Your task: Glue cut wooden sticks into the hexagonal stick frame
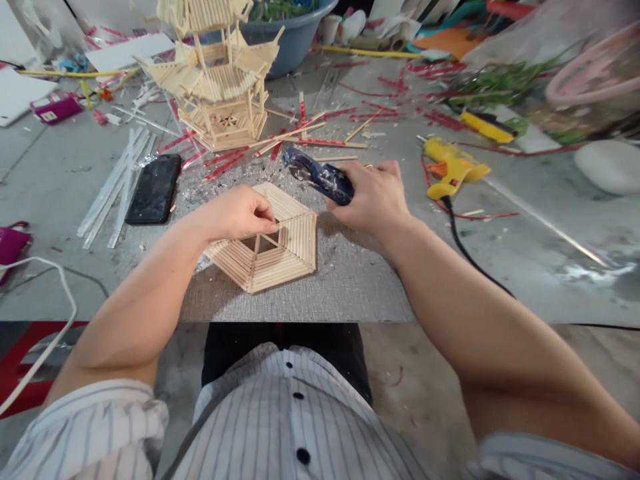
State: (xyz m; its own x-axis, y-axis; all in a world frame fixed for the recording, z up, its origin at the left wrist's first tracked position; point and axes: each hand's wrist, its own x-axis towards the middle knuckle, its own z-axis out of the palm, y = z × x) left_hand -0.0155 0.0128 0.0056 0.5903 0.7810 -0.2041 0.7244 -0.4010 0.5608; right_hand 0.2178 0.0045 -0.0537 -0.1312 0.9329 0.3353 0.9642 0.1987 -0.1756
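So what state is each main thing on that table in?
Hexagonal stick panel: flat, middle partly open
Left hand: fingers together over panel's middle
Right hand: gripping dark blue tool
Stick tower: upright, top out of frame
Phone: flat, dark side up
Glue gun: on its side, heat unknown
Translucent sticks: lying loose
Blue basin: upright, greenery inside

The pale shirt (255,420) with dark stripes has round black buttons (303,457) and loose sleeves (90,427), with dark bottoms (345,350) below.
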